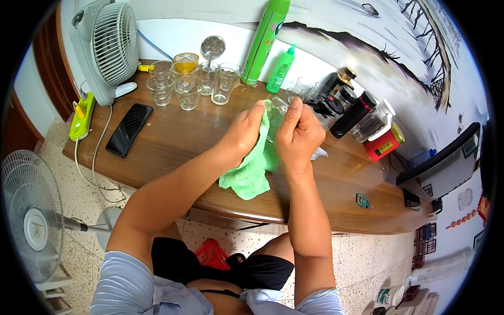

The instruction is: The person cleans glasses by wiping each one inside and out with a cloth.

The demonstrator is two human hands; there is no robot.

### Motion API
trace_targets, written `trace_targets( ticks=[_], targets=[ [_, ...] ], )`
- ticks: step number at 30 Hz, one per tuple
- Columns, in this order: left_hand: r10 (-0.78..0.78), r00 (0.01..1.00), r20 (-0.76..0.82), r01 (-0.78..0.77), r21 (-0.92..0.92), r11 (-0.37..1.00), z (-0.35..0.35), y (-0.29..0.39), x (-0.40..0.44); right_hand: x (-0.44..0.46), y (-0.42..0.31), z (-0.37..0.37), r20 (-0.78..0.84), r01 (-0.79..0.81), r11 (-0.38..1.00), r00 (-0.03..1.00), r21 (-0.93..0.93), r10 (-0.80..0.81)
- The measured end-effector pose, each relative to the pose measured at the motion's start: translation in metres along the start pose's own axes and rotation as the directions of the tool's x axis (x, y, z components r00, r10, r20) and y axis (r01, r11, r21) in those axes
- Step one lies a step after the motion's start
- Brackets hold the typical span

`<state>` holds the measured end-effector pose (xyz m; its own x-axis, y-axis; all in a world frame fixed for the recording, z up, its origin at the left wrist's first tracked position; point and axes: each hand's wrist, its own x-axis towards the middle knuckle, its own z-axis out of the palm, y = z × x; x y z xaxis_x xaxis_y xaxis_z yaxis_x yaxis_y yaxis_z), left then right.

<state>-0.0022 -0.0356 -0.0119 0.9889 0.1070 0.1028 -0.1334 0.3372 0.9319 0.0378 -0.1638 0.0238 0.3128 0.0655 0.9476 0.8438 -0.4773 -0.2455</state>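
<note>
Above the middle of the desk, my left hand [243,130] is closed on a light green cloth [249,177], which hangs down toward the front edge. My right hand [300,131], thumb up, grips a clear drinking glass [278,105]. The cloth lies against this glass between my two hands. Much of the glass is hidden by my fingers and the cloth. Behind my left hand stand several clear glasses [188,93], some stacked. Beyond my hands is a green spray bottle [281,71], next to a tall green aerosol can [265,42].
A black phone [129,129] lies at the left, near a desk fan [107,50] and a yellow-green power strip [82,116]. Toward the right are a black flask [354,115], a clear pitcher [374,122], a red tin [385,142] and a monitor [443,160].
</note>
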Motion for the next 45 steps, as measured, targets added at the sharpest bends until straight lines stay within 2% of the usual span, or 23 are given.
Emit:
trace_targets(
  ticks=[1, 2, 6, 9, 10, 13, 16, 19, 20, 23, 24, 26, 27, 28, 30, 32, 35, 36, 39, 42, 45],
  targets=[
    [0.057, 0.998, -0.028, -0.053, 0.114, 0.992, 0.000, -0.004, 0.003, 0.000, -0.001, 0.000, 0.021, 0.021, 0.999, 1.000, -0.033, -0.020],
    [0.156, 0.988, 0.008, -0.156, 0.134, 0.979, -0.002, -0.008, 0.005, 0.000, -0.003, 0.000, 0.043, 0.042, 0.997, 0.998, -0.064, -0.039],
    [0.328, 0.938, -0.111, -0.322, 0.070, 0.944, 0.005, 0.006, -0.001, -0.005, -0.019, 0.001, 0.129, 0.200, 0.972, 0.974, -0.123, -0.184],
    [0.263, 0.962, -0.075, -0.270, -0.119, 0.955, -0.009, 0.015, 0.004, -0.007, -0.032, 0.000, 0.166, 0.210, 0.976, 0.966, -0.061, -0.197],
    [0.148, 0.977, -0.153, -0.177, -0.195, 0.965, -0.006, 0.020, 0.002, -0.007, -0.031, 0.000, 0.157, 0.184, 0.983, 0.970, 0.017, -0.184],
    [-0.027, 0.999, 0.033, 0.036, -0.279, 0.960, -0.014, 0.036, -0.007, -0.011, -0.026, 0.000, 0.170, 0.116, 0.984, 0.976, 0.133, -0.138],
    [-0.116, 0.990, 0.076, 0.135, -0.340, 0.931, -0.015, 0.027, -0.002, -0.011, -0.013, 0.003, 0.127, 0.098, 0.980, 0.984, 0.175, -0.121],
    [-0.136, 0.990, 0.048, 0.144, -0.285, 0.948, -0.001, 0.022, -0.007, -0.006, -0.013, 0.003, 0.028, 0.022, 0.989, 0.999, 0.144, -0.027],
    [-0.110, 0.992, 0.065, 0.123, -0.248, 0.961, 0.002, 0.016, -0.006, -0.005, -0.007, 0.002, 0.010, 0.036, 0.997, 0.999, 0.069, -0.037],
    [0.124, 0.991, 0.043, -0.123, -0.014, 0.992, 0.007, -0.009, 0.004, 0.001, -0.004, -0.001, 0.016, 0.065, 0.995, 0.998, -0.081, -0.064],
    [0.156, 0.980, 0.120, -0.158, 0.005, 0.987, 0.006, -0.007, 0.003, 0.002, -0.006, -0.002, 0.052, 0.085, 0.990, 0.995, -0.113, -0.080],
    [0.083, 0.996, 0.038, -0.084, 0.010, 0.996, 0.005, -0.005, 0.004, 0.003, -0.013, -0.006, 0.125, 0.128, 0.977, 0.986, -0.172, -0.107],
    [0.047, 0.999, -0.004, -0.047, 0.012, 0.999, 0.007, -0.001, 0.003, 0.002, -0.015, -0.004, 0.106, 0.108, 0.992, 0.989, -0.064, -0.100],
    [-0.035, 0.999, 0.026, 0.038, -0.165, 0.986, 0.007, 0.008, -0.002, 0.002, -0.017, -0.001, 0.087, 0.088, 0.995, 0.992, 0.045, -0.092],
    [-0.080, 0.981, 0.179, 0.142, -0.366, 0.920, -0.004, 0.012, 0.000, 0.002, -0.022, -0.005, 0.102, 0.013, 0.980, 0.994, 0.199, -0.033],
    [-0.053, 0.939, 0.339, 0.246, -0.557, 0.793, -0.018, 0.002, 0.011, 0.004, -0.022, -0.007, 0.106, 0.008, 0.976, 0.994, 0.217, -0.032],
    [-0.025, 0.862, 0.507, 0.384, -0.618, 0.686, -0.017, 0.007, 0.004, 0.005, -0.016, -0.007, 0.136, -0.083, 0.938, 0.990, 0.337, 0.039],
    [0.055, 0.794, 0.606, 0.454, -0.649, 0.610, -0.022, 0.003, 0.008, 0.004, -0.013, -0.007, 0.154, -0.127, 0.912, 0.985, 0.391, 0.071],
    [-0.104, 0.860, 0.500, 0.435, -0.609, 0.663, -0.024, -0.001, 0.017, 0.004, -0.001, -0.009, 0.291, -0.201, 0.893, 0.953, 0.403, 0.083],
    [-0.198, 0.972, 0.128, 0.234, -0.436, 0.869, -0.008, 0.012, 0.004, 0.006, -0.001, -0.009, 0.282, -0.039, 0.972, 0.959, 0.231, -0.029],
    [-0.135, 0.988, -0.078, 0.108, -0.276, 0.955, -0.001, 0.022, -0.005, 0.005, -0.009, -0.006, 0.303, 0.093, 0.981, 0.942, 0.172, -0.142]
  ],
)
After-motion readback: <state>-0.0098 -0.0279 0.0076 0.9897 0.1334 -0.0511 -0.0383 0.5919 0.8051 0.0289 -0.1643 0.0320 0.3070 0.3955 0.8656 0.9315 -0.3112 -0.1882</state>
